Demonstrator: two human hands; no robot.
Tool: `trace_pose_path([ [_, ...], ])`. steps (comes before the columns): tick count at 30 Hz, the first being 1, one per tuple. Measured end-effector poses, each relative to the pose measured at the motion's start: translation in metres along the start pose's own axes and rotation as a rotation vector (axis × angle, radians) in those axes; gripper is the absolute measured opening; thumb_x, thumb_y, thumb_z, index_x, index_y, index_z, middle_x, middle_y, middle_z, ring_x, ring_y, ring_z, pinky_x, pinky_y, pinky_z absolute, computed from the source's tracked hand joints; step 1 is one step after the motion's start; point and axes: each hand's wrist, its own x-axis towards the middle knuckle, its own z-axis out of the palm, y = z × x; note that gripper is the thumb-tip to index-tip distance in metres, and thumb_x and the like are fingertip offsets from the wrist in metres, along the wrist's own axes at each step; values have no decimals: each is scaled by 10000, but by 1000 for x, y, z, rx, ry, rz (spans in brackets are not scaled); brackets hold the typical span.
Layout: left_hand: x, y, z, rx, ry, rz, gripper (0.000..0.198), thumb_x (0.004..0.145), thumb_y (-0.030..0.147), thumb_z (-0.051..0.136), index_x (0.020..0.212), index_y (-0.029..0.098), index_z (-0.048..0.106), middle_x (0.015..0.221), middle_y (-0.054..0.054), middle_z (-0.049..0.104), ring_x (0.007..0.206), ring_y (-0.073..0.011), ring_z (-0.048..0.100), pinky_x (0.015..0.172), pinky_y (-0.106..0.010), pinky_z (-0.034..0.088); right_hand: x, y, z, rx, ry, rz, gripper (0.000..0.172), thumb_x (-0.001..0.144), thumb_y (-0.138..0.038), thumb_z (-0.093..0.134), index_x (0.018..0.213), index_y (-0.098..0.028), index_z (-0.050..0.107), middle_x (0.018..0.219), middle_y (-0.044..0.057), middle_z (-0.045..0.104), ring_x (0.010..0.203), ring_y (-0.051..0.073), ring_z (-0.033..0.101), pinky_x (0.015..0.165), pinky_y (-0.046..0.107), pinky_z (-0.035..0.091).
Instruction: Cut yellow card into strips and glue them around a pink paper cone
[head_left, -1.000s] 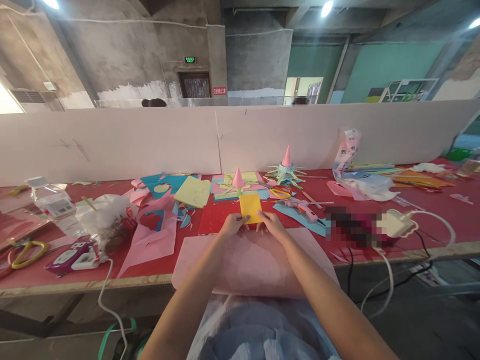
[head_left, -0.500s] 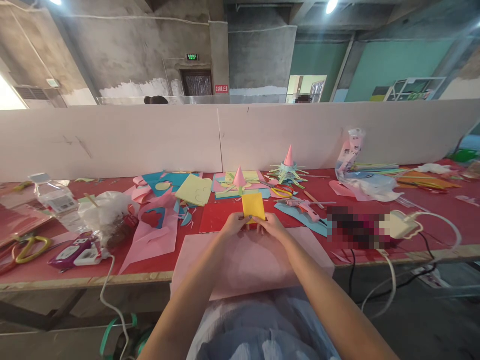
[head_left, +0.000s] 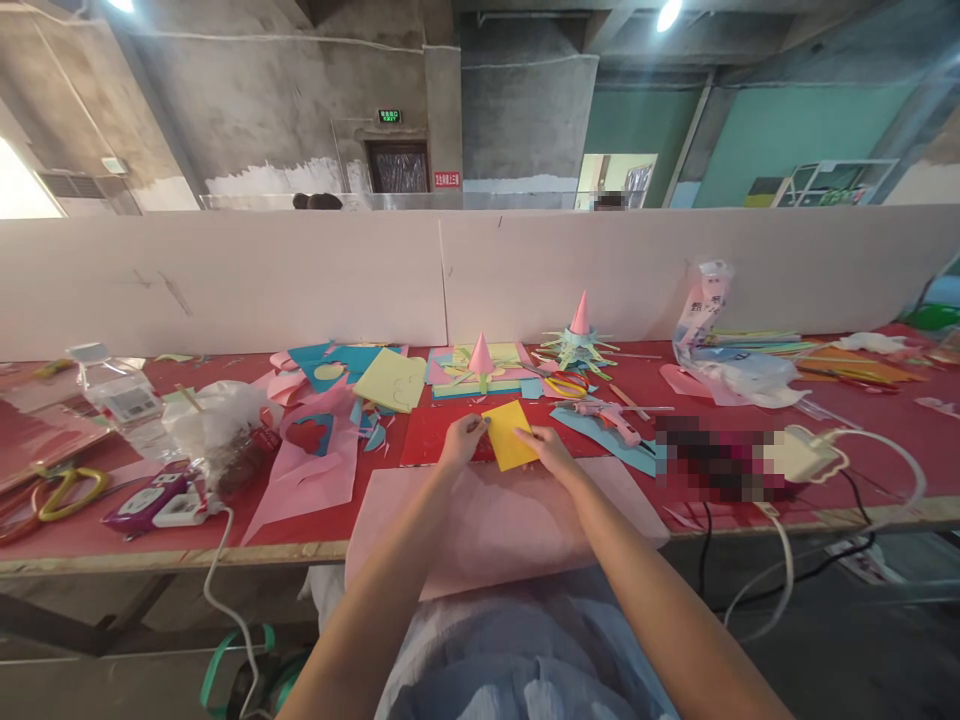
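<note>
A yellow piece of paper (head_left: 508, 438) is held tilted over the near side of the table, above a red sheet (head_left: 427, 435). My left hand (head_left: 465, 440) pinches it at the upper left edge. On the other side, my right hand (head_left: 551, 450) grips the right edge between thumb and fingers. Just beyond the paper stands a pink paper cone (head_left: 481, 355) with pale green strips at its foot. Beneath my wrists lies a large pink board (head_left: 480, 540) that juts over the table's front edge.
Right of my hands lie a pink glue gun (head_left: 619, 422) and scissors (head_left: 566, 383). Behind them stands a pink-tipped cone with fringed strips (head_left: 579, 335). Paper scraps (head_left: 330, 460), a plastic bottle (head_left: 120, 390) and a purple-and-white power strip (head_left: 157, 500) are at left. A white partition (head_left: 300, 275) borders the back.
The yellow paper has turned from upright to slanted and come lower. My hands have moved apart, from its bottom edge to opposite sides.
</note>
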Motion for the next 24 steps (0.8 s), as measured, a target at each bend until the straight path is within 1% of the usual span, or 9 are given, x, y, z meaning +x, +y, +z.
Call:
trace_pose_path([
  [3, 0, -2, 0, -4, -11, 4, 372, 721, 533, 538, 659, 167, 515, 606, -10, 597, 541, -131, 584, 511, -226, 448, 0, -2, 0, -30, 90, -111, 362, 733, -539, 554, 666, -184, 538, 624, 0, 593, 564, 150, 550, 484, 232, 390],
  [5, -1, -1, 1, -8, -42, 12, 369, 719, 527, 543, 661, 164, 516, 619, -14, 607, 543, -126, 584, 522, -226, 454, 1, -1, -1, -89, 171, -182, 381, 746, -552, 533, 633, -189, 510, 609, -5, 568, 583, 143, 523, 499, 222, 366],
  [8, -4, 2, 2, 6, -153, 17, 376, 709, 526, 562, 664, 155, 526, 667, -38, 645, 537, -114, 573, 529, -225, 452, 6, 4, -4, -110, 290, -204, 391, 753, -572, 508, 663, -193, 535, 640, 7, 574, 605, 150, 513, 516, 224, 364],
  [10, -5, 4, 3, 25, -220, 14, 378, 707, 525, 570, 672, 150, 536, 696, -52, 663, 526, -107, 563, 526, -226, 446, 8, 6, -5, -73, 326, -197, 388, 749, -575, 510, 709, -193, 564, 686, 19, 591, 634, 158, 520, 536, 226, 378],
  [12, -5, 4, 4, 38, -221, 25, 368, 700, 515, 584, 691, 149, 551, 709, -52, 666, 535, -110, 566, 531, -228, 444, 8, 7, -7, -51, 322, -194, 384, 742, -574, 523, 722, -194, 571, 700, 19, 591, 642, 157, 516, 544, 226, 382],
  [16, -3, 1, 3, 32, -113, 51, 343, 721, 491, 565, 761, 151, 581, 722, -42, 660, 583, -129, 593, 565, -238, 457, 5, 4, -5, -89, 244, -200, 378, 737, -571, 534, 677, -198, 557, 645, -1, 566, 603, 140, 497, 518, 223, 362],
  [19, -1, -2, 2, 14, -79, 48, 306, 743, 463, 541, 742, 159, 574, 686, -30, 648, 580, -133, 597, 591, -252, 472, 2, 1, -3, -87, 191, -195, 370, 742, -556, 539, 659, -196, 556, 639, -6, 574, 607, 139, 512, 526, 227, 369],
  [22, -1, -1, 2, -48, -84, 28, 262, 728, 424, 561, 696, 164, 548, 642, -18, 627, 548, -132, 589, 592, -266, 481, 2, 1, -2, -1, 181, -162, 371, 745, -558, 534, 689, -194, 579, 706, 14, 626, 668, 165, 562, 575, 247, 411],
  [24, -1, 1, 1, -95, -83, 12, 239, 716, 395, 573, 675, 163, 535, 633, -15, 617, 539, -131, 585, 586, -269, 482, 2, 1, -4, 79, 179, -142, 371, 757, -559, 521, 767, -199, 611, 784, 29, 658, 733, 186, 597, 625, 264, 443],
])
